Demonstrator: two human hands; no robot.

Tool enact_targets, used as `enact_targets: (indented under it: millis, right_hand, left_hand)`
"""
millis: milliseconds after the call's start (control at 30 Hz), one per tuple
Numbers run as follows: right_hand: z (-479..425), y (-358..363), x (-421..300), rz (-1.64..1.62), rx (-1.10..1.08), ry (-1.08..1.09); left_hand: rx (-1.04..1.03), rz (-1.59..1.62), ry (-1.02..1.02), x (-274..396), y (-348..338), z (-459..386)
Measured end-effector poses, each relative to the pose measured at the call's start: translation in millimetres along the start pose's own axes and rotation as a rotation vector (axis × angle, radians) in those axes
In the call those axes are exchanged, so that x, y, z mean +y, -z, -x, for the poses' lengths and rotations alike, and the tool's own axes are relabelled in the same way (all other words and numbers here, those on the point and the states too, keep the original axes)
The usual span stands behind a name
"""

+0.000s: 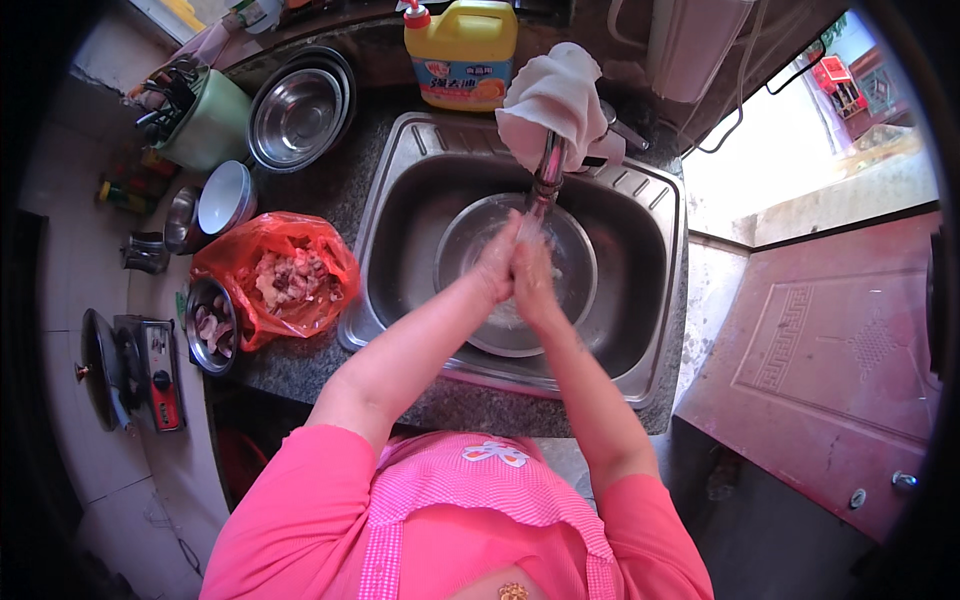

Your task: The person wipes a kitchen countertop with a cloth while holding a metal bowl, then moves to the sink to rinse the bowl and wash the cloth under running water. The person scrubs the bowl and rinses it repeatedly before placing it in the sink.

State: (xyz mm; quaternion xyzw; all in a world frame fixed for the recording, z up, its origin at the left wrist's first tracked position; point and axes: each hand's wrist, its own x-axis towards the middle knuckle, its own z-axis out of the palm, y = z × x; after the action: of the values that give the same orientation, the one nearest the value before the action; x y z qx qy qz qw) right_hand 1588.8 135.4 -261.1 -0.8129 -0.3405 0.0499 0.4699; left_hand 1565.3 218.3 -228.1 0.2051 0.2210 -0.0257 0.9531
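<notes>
My left hand (498, 259) and my right hand (533, 271) touch each other under the running water of a metal faucet (551, 169). Whether anything lies between the palms is hidden, and the fingers are partly blurred. Below them a round stainless steel basin (517, 346) stands in the steel sink (637, 285), with water and some pale bits inside. A white cloth (555, 97) is draped over the faucet's top. Left of the sink, an open red plastic bag (337, 240) holds raw meat pieces (294, 281). Beside the bag, a metal bowl (196, 345) contains more pieces.
Behind the sink stands a yellow detergent jug (465, 56). Nested steel bowls (296, 120), white bowls (223, 196) and a green utensil container (214, 120) stand at the back left. A portable stove (159, 375) is far left; a reddish door (825, 352) is at the right.
</notes>
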Motion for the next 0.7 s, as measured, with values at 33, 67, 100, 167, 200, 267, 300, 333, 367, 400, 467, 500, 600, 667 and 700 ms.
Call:
enact_targets:
  millis: [33, 67, 100, 167, 200, 267, 300, 333, 367, 400, 467, 500, 600, 667, 700]
  right_hand:
    - [1, 3, 15, 0.105, -0.009, -0.038]
    - [-5, 13, 11, 0.321, 0.042, -0.011]
    - [-14, 25, 2, 0.532, 0.037, -0.023]
    - [-20, 35, -18, 0.248, 0.084, -0.275]
    - [-22, 29, -11, -0.023, 0.165, -0.362]
    - [-25, 20, 8, -0.557, 0.330, -0.524]
    - [-24, 27, 4, -0.661, 0.190, -0.589]
    - [-23, 38, -5, -0.768, 0.048, -0.651]
    - [-23, 48, -14, -0.871, -0.097, -0.711]
    - [-24, 52, -22, -0.758, -0.034, -0.714]
    - [-21, 54, -25, -0.556, 0.018, -0.593]
    - [-21, 55, -27, -0.453, 0.042, -0.528]
    - [-16, 47, -18, -0.300, 0.094, -0.423]
    - [-15, 47, -17, -0.254, 0.042, -0.393]
    - [-14, 47, -17, -0.229, 0.019, -0.384]
  left_hand:
    - [0.110, -0.046, -0.067, -9, -17, 4]
    - [0.195, -0.037, -0.079, -10, -30, 9]
    - [0.223, -0.058, -0.100, -13, -27, 7]
    - [0.270, -0.093, -0.132, -19, -20, 0]
    - [0.278, -0.139, -0.158, -24, -24, -3]
    - [0.294, -0.234, -0.051, -22, -46, 6]
    - [0.310, -0.278, -0.008, -19, -51, 11]
    - [0.316, -0.272, 0.005, -17, -50, 12]
    - [0.322, -0.267, 0.018, -15, -49, 13]
    - [0.323, -0.262, 0.039, -15, -49, 14]
    - [0.336, -0.309, -0.007, -18, -49, 16]
    - [0.340, -0.331, -0.034, -19, -51, 18]
    - [0.361, -0.373, -0.191, -26, -53, 21]
    - [0.372, -0.433, -0.233, -27, -39, 13]
    - [0.376, -0.464, -0.247, -26, -41, 15]
